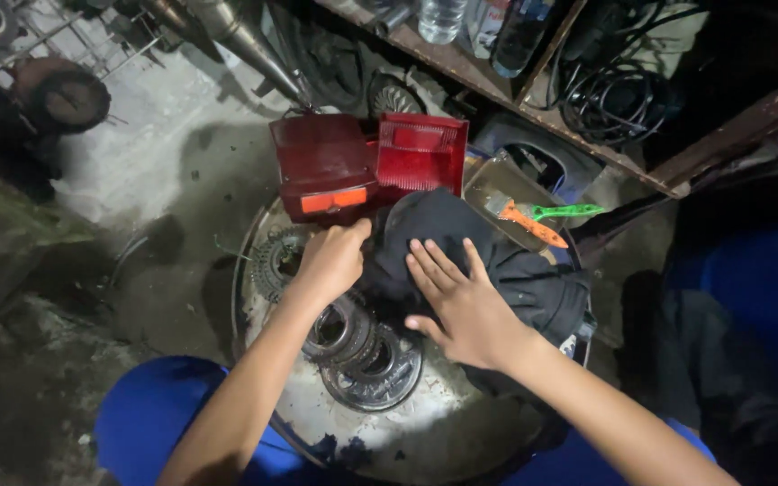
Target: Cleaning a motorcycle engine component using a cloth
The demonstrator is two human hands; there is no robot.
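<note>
My left hand point(332, 261) is closed on the left edge of a black cloth point(497, 270) bunched over a round metal tray point(254, 270). My right hand point(461, 301) lies flat on the cloth with its fingers spread. Under my hands, round metal clutch plates point(366, 355) and a toothed gear point(276, 261) lie in the tray. A red tail-light housing point(321, 166) and its red lens point(420, 153) stand at the tray's far edge.
An orange-handled brush point(529, 222) and a green-handled tool point(567, 211) lie in a container at the right. Behind is a wooden shelf point(578, 135) with plastic bottles point(440, 18) and coiled black cables point(619, 99). An exhaust pipe point(245, 40) lies on the concrete floor.
</note>
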